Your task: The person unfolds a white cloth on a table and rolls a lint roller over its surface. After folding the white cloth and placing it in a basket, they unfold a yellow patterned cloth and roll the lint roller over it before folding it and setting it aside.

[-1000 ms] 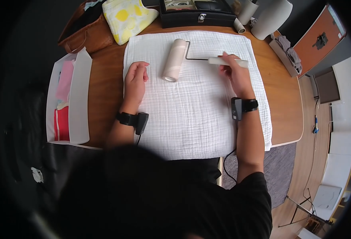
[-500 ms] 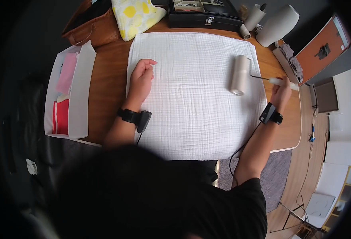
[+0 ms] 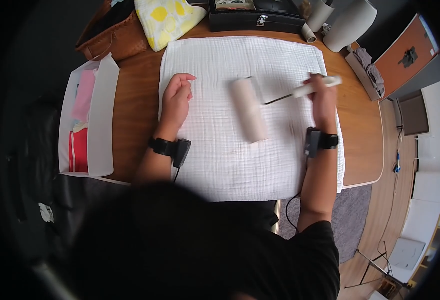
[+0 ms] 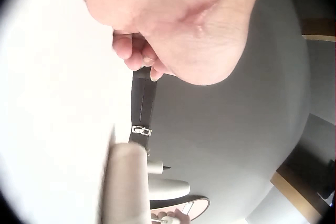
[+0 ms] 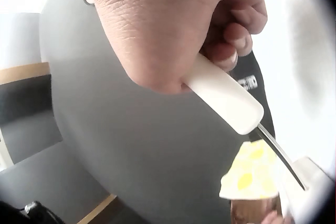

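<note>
Half a second ago the roller (image 3: 249,111) was near the right edge of the white cloth (image 3: 220,172); now you have it around the middle of the frame, blurred by motion and leaning the other way, its top end toward the upper left. That suggests you are sweeping it back across the cloth, with the work still under way, though the blur hides whether the barrel touches the weave. Your right hand (image 3: 323,102), right of centre, has its fingers curled around the white handle (image 3: 302,91), and the right wrist view shows that grip close up. Your left hand (image 3: 177,97) stays by the cloth's left edge, fingers loosely bent and holding nothing. The cloth lies over a wooden table (image 3: 362,145), its surface lightly creased. At the left of the frame stands a white box (image 3: 102,120) with pink and red fabric inside; at the upper left, a brown basket (image 3: 130,40) sits beside a yellow-patterned cloth (image 3: 167,22). A black case (image 3: 255,23) with a metal clasp is at the top, and a pale vase (image 3: 350,25) at the upper right. Past the table, a grey rug (image 3: 352,215) covers part of the floor.
</note>
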Available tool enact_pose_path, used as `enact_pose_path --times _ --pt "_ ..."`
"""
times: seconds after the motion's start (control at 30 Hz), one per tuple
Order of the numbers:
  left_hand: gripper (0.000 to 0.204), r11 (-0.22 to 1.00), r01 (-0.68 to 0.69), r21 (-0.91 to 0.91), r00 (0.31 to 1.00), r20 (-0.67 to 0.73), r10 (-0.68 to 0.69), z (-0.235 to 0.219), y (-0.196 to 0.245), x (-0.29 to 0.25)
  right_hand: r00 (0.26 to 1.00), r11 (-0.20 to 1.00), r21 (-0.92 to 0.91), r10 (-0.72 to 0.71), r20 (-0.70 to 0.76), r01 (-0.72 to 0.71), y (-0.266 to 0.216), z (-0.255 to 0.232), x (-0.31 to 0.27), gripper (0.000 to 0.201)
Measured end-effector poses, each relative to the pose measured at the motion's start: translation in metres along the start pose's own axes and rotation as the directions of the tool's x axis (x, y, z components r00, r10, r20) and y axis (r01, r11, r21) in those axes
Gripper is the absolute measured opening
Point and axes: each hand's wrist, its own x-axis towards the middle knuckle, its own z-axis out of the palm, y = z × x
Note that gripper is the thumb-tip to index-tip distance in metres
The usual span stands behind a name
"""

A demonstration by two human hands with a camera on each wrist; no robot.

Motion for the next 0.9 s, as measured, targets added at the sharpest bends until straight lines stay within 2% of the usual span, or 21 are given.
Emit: enact_pose_path --times 0.07,0.1,0.13,0.2,0.27,0.37,0.47,0.53,0.6,0.67,0.73,0.77,0.87,0.9 --pt "0.02 1.0 0.0 -0.003 1.0 0.005 0.0 0.0 0.0 0.0 0.965 1.0 -0.008 -0.023 -0.261 0.022 0.008 -0.049 0.026 0.023" --pt "0.02 1.0 0.0 -0.003 1.0 0.007 0.0 0.001 -0.001 0.0 0.936 0.995 0.093 0.008 -0.352 0.027 0.019 -0.082 0.043 0.023" --pt "0.02 1.0 0.0 -0.002 1.0 0.01 0.0 0.001 0.0 0.0 0.881 0.991 0.113 -0.009 -0.473 0.07 0.012 -0.098 0.046 0.022" --pt "0.021 1.0 0.002 0.006 1.0 0.016 -0.002 0.003 0.003 -0.001 0.8 0.986 0.132 -0.003 -0.6 0.102 0.011 -0.137 0.047 0.021" --pt "0.022 1.0 0.003 0.012 1.0 0.022 -0.004 0.004 0.004 -0.002 0.734 0.98 0.134 -0.018 -0.678 0.148 0.008 -0.155 0.043 0.021" --pt "0.022 1.0 -0.002 0.028 0.999 0.034 0.001 0.003 0.001 -0.001 0.789 0.978 0.164 0.0 -0.614 0.128 0.001 -0.137 0.037 0.022" --pt "0.021 0.999 -0.017 0.046 0.999 0.037 0.015 0.0 -0.003 0.0 0.923 0.99 0.142 0.074 -0.378 -0.021 0.007 -0.101 0.038 0.021" --pt "0.02 0.999 -0.021 0.047 1.0 0.016 0.02 0.001 -0.003 0.0 0.995 0.984 0.155 0.092 -0.047 -0.084 0.012 -0.062 0.027 0.019" --pt "0.019 1.0 -0.011 -0.012 1.0 -0.001 0.011 0.002 0.001 0.0 0.978 0.994 0.005 0.109 0.176 -0.112 -0.002 -0.007 0.001 0.02" --pt "0.019 0.996 -0.009 -0.084 1.0 -0.03 0.006 0.001 0.002 0.002 0.955 0.98 -0.019 0.199 0.218 -0.2 -0.023 0.039 -0.029 0.023" --pt "0.019 0.985 -0.009 -0.173 0.998 -0.069 -0.003 -0.001 -0.006 0.005 0.933 0.977 -0.094 0.213 0.29 -0.193 -0.041 0.057 -0.043 0.024" --pt "0.02 0.983 -0.016 -0.185 0.998 -0.07 0.003 -0.002 -0.009 0.006 0.919 0.973 -0.135 0.222 0.327 -0.187 -0.047 0.06 -0.048 0.024" --pt "0.02 0.981 -0.026 -0.193 0.997 -0.077 0.011 -0.004 -0.008 0.004 0.931 0.978 -0.166 0.178 0.319 -0.13 -0.059 0.049 -0.058 0.023" --pt "0.02 0.985 -0.022 -0.171 0.997 -0.076 0.009 -0.003 -0.005 0.003 0.943 0.989 -0.086 0.141 0.302 -0.121 -0.054 0.038 -0.058 0.023"
